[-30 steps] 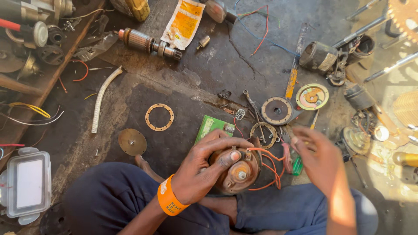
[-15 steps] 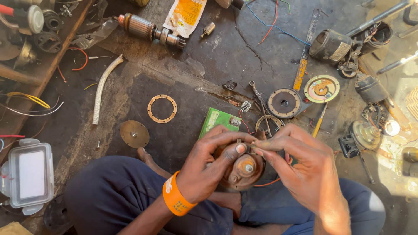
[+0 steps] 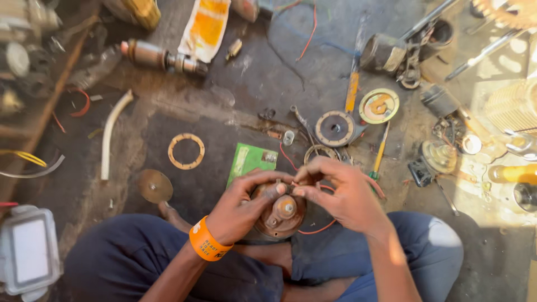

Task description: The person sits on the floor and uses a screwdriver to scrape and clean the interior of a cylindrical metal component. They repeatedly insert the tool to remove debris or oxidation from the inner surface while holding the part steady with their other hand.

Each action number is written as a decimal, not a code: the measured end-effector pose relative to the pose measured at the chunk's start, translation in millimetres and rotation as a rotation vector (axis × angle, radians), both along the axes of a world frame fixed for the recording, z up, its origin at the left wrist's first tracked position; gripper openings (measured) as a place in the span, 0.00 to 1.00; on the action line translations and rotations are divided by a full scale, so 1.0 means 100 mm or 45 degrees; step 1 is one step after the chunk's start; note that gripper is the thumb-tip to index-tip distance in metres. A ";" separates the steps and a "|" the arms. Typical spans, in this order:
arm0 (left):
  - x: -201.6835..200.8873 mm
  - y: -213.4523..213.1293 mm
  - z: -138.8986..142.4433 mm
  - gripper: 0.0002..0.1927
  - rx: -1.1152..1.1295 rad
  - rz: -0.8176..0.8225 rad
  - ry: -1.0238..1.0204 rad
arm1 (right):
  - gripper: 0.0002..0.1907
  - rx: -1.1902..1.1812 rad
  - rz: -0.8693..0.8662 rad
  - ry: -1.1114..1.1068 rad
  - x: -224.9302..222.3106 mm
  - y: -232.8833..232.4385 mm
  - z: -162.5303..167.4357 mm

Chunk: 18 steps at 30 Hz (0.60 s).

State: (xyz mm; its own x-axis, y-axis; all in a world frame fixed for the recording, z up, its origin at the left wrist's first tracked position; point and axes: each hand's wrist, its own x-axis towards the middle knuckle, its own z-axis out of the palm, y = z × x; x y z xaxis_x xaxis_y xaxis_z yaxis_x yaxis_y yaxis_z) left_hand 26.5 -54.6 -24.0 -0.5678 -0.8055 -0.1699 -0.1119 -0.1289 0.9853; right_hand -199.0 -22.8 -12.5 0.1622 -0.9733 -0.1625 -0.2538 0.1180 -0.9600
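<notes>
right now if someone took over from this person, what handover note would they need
Left hand, orange wristband: cradles the round rusty motor housing over the lap, thumb on its top edge.
Right hand: fingertips pinch at the housing's upper rim; what they hold is too small to tell.
Red wires trail from the housing.
Loose on the floor: ring gasket, green packet, round plate, yellow-handled screwdriver.
Housing is open, not closed up.

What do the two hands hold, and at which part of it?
Both hands hold a round rusty motor part. The left hand wraps its left side; the right hand pinches at its top edge. What the fingertips pinch cannot be told.
</notes>
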 end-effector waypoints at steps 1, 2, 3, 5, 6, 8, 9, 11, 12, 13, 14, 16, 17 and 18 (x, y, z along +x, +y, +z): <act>0.00 -0.02 -0.02 0.17 -0.013 -0.041 0.046 | 0.16 0.040 0.049 -0.126 0.00 -0.03 -0.04; 0.01 -0.03 -0.03 0.19 -0.021 -0.078 0.086 | 0.21 0.085 0.103 -0.256 0.01 -0.07 -0.10; 0.02 -0.03 -0.03 0.22 -0.024 -0.114 0.125 | 0.26 0.135 0.159 -0.385 0.01 -0.08 -0.15; 0.07 -0.04 -0.04 0.28 0.149 -0.106 -0.033 | 0.34 0.280 0.234 -0.384 -0.01 -0.08 -0.23; 0.09 -0.05 -0.03 0.31 0.235 -0.093 -0.102 | 0.38 0.352 0.280 -0.371 -0.05 -0.08 -0.26; 0.16 -0.11 -0.01 0.30 0.256 -0.102 0.036 | 0.37 0.374 0.318 -0.530 -0.12 -0.08 -0.33; 0.21 -0.14 0.01 0.29 0.269 -0.111 0.102 | 0.37 0.389 0.332 -0.614 -0.14 -0.06 -0.37; 0.32 -0.19 0.05 0.30 0.503 0.025 0.263 | 0.33 0.500 0.301 -0.715 -0.21 -0.04 -0.42; 0.35 -0.20 0.05 0.31 0.618 0.087 0.344 | 0.32 0.552 0.280 -0.767 -0.21 -0.04 -0.45; 0.37 -0.21 0.05 0.33 0.656 0.150 0.519 | 0.31 0.531 0.204 -0.944 -0.19 -0.04 -0.49; 0.37 -0.20 0.04 0.36 0.694 0.212 0.695 | 0.30 0.509 0.126 -1.120 -0.13 -0.05 -0.53; 0.33 -0.17 0.01 0.39 0.660 0.236 0.913 | 0.29 0.434 -0.032 -1.290 0.02 -0.07 -0.59; 0.28 -0.17 -0.01 0.39 0.588 0.198 0.954 | 0.29 0.380 -0.112 -1.284 0.12 -0.07 -0.61; 0.24 -0.16 -0.02 0.39 0.519 0.162 0.996 | 0.29 0.331 -0.191 -1.277 0.22 -0.06 -0.62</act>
State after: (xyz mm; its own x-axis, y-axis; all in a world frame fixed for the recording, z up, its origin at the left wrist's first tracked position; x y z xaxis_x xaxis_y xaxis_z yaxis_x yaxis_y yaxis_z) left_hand 50.9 -70.2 -26.2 -0.5516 -0.8321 -0.0582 0.6125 -0.4514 0.6488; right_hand -177.1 -29.2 -74.5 0.2188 -0.9489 -0.2275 0.6791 0.3155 -0.6628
